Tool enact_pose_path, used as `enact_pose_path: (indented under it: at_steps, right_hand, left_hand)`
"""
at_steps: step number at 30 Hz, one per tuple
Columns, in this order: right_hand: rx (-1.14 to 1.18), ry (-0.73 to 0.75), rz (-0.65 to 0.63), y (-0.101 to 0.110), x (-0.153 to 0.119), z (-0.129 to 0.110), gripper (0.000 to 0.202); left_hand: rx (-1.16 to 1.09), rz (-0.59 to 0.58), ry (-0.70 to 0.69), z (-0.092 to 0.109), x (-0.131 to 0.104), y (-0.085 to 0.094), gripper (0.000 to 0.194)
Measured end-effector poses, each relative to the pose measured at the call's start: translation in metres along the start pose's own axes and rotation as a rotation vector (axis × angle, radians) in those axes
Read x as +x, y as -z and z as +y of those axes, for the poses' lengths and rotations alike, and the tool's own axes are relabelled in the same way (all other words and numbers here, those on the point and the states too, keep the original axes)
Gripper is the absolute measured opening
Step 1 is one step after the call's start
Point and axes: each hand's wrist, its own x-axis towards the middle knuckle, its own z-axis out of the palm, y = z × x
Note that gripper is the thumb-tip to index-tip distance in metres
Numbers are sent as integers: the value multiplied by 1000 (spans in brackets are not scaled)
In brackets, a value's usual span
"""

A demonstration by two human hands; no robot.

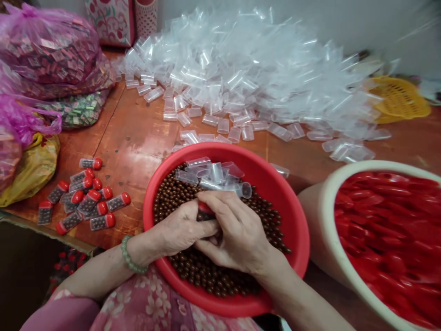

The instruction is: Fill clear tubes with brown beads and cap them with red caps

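Both my hands meet over a red basin (pixel 292 220) of small brown balls (pixel 220 278). Between the fingers of my left hand (pixel 182 230) and my right hand (pixel 236 230) is a small container with a red cap (pixel 204 208), its body mostly hidden by the fingers. Several clear plastic tubes (pixel 216 174) lie on the balls at the basin's far side, just beyond my fingertips. Filled containers with red caps (pixel 88 201) lie in a loose group on the wooden table, left of the basin.
A large heap of clear tubes (pixel 255 69) covers the table's back. A white-rimmed bucket (pixel 329 207) of red caps (pixel 389 230) stands right. Pink bags (pixel 51 46) and a yellow bag (pixel 37 165) are at left; a yellow basket (pixel 399 99) is at back right.
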Motion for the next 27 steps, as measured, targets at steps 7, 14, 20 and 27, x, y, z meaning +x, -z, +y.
enact_pose_path:
  at_steps: [7, 14, 20, 27]
  right_hand:
    - [-31, 34, -53, -6, -2, -3, 69]
    - [77, -41, -88, -7, -8, 1, 86]
    - [34, -69, -143, -6, -12, 10, 53]
    - [-24, -130, -235, -19, -23, 23, 35]
  left_hand:
    - [115, 45, -136, -3, -5, 2, 16]
    - [314, 310, -254, 29, -43, 36, 61]
    - [979, 1004, -418, 53, -83, 122, 44]
    - [1621, 1050, -485, 43, -79, 156, 45]
